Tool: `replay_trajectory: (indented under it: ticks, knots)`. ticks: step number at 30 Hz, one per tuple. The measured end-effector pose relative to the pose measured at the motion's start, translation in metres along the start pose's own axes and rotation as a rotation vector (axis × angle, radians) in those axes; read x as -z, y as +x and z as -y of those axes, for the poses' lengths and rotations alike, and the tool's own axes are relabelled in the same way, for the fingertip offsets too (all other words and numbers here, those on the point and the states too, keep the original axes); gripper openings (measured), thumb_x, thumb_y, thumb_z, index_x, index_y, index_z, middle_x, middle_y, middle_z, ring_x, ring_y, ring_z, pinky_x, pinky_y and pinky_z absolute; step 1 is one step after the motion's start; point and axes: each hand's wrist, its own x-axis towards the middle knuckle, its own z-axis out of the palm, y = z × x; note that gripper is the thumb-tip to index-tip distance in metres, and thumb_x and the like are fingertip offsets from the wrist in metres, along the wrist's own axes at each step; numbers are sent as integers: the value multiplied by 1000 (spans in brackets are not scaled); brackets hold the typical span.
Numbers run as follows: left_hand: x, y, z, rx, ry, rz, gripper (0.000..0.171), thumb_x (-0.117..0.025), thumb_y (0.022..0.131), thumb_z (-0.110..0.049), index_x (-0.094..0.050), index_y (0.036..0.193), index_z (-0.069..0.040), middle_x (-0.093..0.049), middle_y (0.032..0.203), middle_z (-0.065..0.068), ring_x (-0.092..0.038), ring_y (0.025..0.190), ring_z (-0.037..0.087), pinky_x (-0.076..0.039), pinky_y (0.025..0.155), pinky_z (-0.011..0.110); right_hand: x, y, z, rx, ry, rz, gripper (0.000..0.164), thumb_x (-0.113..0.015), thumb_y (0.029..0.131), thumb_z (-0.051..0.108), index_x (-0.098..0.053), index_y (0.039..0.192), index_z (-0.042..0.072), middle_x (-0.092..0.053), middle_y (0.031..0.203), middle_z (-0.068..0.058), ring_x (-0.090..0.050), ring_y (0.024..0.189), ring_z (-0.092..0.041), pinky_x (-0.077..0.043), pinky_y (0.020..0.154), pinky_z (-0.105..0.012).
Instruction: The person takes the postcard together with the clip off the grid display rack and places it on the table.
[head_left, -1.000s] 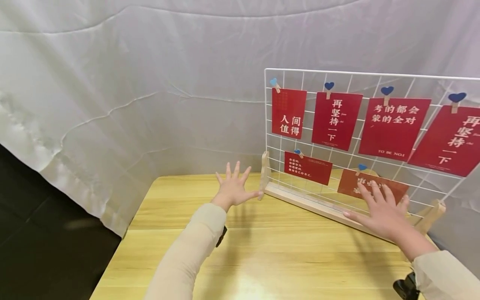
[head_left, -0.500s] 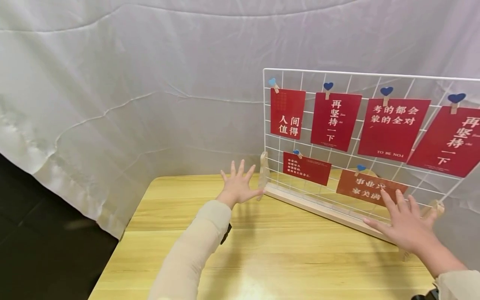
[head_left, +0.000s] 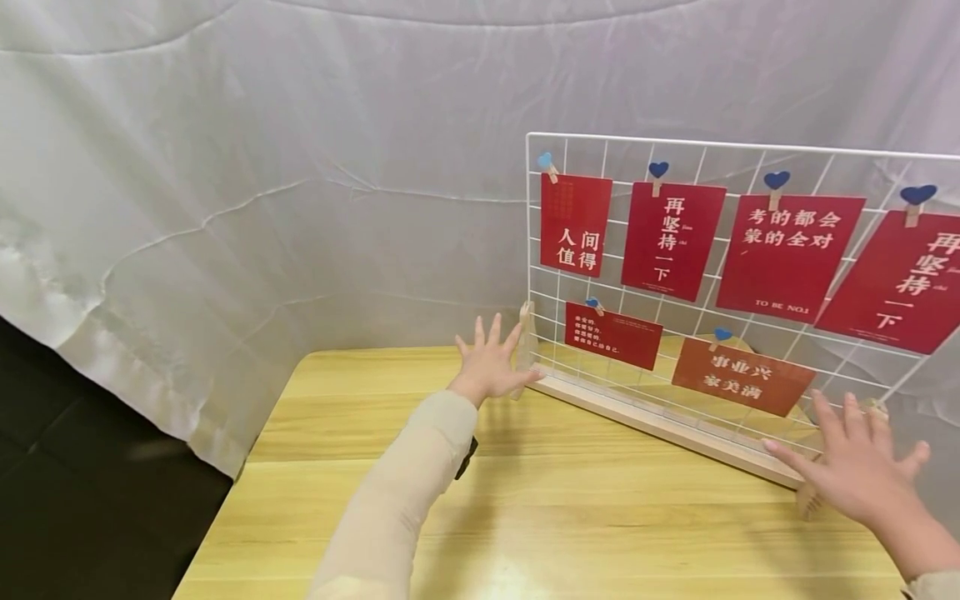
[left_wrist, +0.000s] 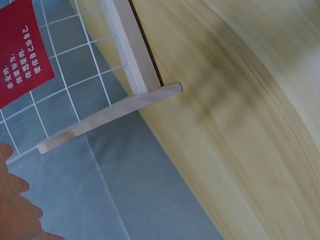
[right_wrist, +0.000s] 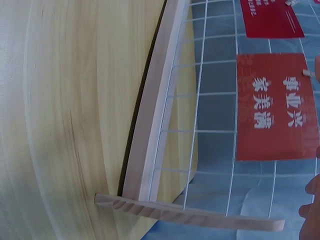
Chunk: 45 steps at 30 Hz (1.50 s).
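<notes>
A white wire grid (head_left: 570, 143) stands in a wooden base (head_left: 660, 427) on the table. Red cards hang on it from small pegs with blue hearts, among them a card (head_left: 613, 335) at lower left and an orange-red card (head_left: 742, 377) at lower right. My left hand (head_left: 491, 365) has its fingers spread beside the base's left wooden foot (head_left: 527, 342); whether the thumb touches it I cannot tell. With fingers spread too, my right hand (head_left: 862, 462) is in front of the grid's lower right corner. Neither hand holds anything. Both wrist views catch only fingertips at their edges.
The light wooden table (head_left: 360, 517) ends at the left, with dark floor (head_left: 97, 467) beyond it. A pale grey curtain (head_left: 337, 167) hangs behind the table and grid. The table's back edge runs close behind the grid.
My right hand has moved right, uncovering the orange-red card. My left hand has shifted slightly right, closer to the base's left foot. Cards and grid stay in place.
</notes>
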Motion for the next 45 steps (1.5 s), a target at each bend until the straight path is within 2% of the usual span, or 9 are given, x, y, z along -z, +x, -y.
replay_trajectory:
  ticks: [4, 12, 17, 21, 28, 39, 45]
  knots:
    - [2, 5, -1, 9, -37, 1, 87, -31, 70, -76, -4, 139, -30, 4, 143, 12, 8, 124, 41, -1, 88, 66, -2, -2, -9, -26, 13, -11, 96, -49, 77, 56, 5, 136, 3, 16, 131, -34, 26, 116, -44, 24, 66, -68]
    - [5, 17, -4, 24, -106, 21, 91, -30, 68, -77, 3, 138, -30, 5, 143, 12, 6, 125, 40, -3, 90, 64, -3, -8, -20, -84, 56, -62, 94, -49, 79, 52, 5, 135, -1, 17, 131, -32, 21, 115, -50, 24, 71, -66]
    - [7, 22, -7, 51, -162, 34, 89, -33, 70, -75, 4, 138, -30, 8, 142, 10, 7, 125, 39, -1, 91, 62, -4, -11, -25, -133, 112, -105, 93, -50, 80, 48, 6, 134, -3, 20, 131, -32, 21, 116, -50, 13, 70, -73]
    - [7, 26, -9, 69, -216, 42, 88, -38, 72, -71, 2, 138, -29, 8, 142, 10, 7, 125, 37, 1, 92, 60, -7, -12, -29, -157, 168, -173, 91, -53, 80, 43, 2, 134, -5, 16, 131, -35, 16, 117, -50, 6, 77, -72]
    - [7, 35, -11, 99, -268, 50, 91, -38, 71, -71, -3, 139, -22, 5, 143, 6, 1, 128, 28, -1, 96, 55, -10, -10, -33, -224, 223, -173, 91, -50, 82, 42, 8, 133, -6, 20, 131, -32, 14, 116, -53, 6, 81, -70]
    - [4, 49, -14, 114, -281, 42, 91, -40, 72, -70, -9, 139, -17, -5, 143, 6, -8, 129, 22, -3, 98, 52, -13, -1, -34, -230, 308, -172, 89, -47, 85, 39, 11, 129, -12, 15, 129, -36, 13, 118, -49, 4, 84, -68]
    - [2, 58, -19, 143, -348, 23, 87, -46, 74, -63, -11, 139, -16, -5, 143, 4, -7, 129, 19, -2, 99, 50, -15, 5, -35, -246, 358, -209, 85, -49, 85, 36, 3, 129, -15, -4, 127, -42, -6, 114, -57, -6, 84, -68]
